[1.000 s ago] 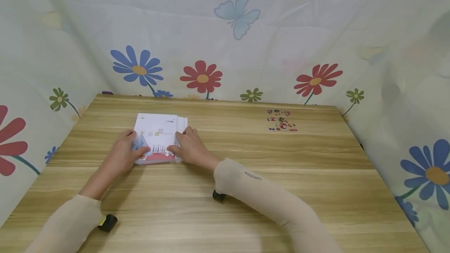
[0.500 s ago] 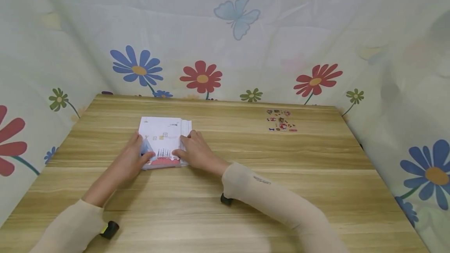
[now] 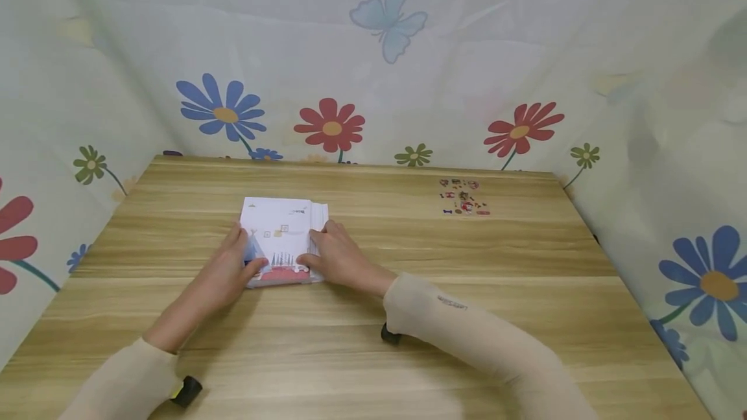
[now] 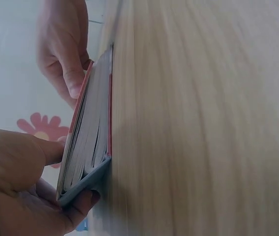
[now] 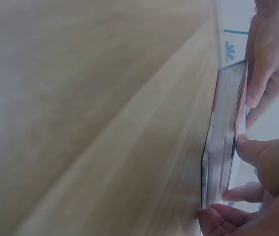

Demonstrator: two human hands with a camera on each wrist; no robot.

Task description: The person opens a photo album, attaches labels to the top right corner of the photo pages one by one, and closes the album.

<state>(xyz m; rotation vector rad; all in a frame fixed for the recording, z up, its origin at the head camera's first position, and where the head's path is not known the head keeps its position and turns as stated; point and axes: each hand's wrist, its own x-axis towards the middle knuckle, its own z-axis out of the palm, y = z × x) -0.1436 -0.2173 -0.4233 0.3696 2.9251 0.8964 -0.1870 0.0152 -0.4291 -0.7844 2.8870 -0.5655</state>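
Observation:
A thick book (image 3: 279, 222) with a white cover, printed with a blue tent and a red strip, lies closed at the left-centre of the table. My left hand (image 3: 224, 272) grips its left side, thumb on the cover; in the left wrist view its fingers are around the blue-grey spine (image 4: 87, 182). My right hand (image 3: 344, 258) holds the opposite side, where page edges jut out past the cover. Its thumb presses the cover in the right wrist view, with fingertips low at the page block (image 5: 220, 147).
A clear sheet of small colourful stickers (image 3: 463, 196) lies at the back right of the wooden table (image 3: 496, 258). Behind and beside the table hangs a white cloth (image 3: 280, 24) with printed flowers and a butterfly.
Both hands have moved the book to the right and a little nearer to me, with their hold on it much the same. The sticker sheet stays in place.

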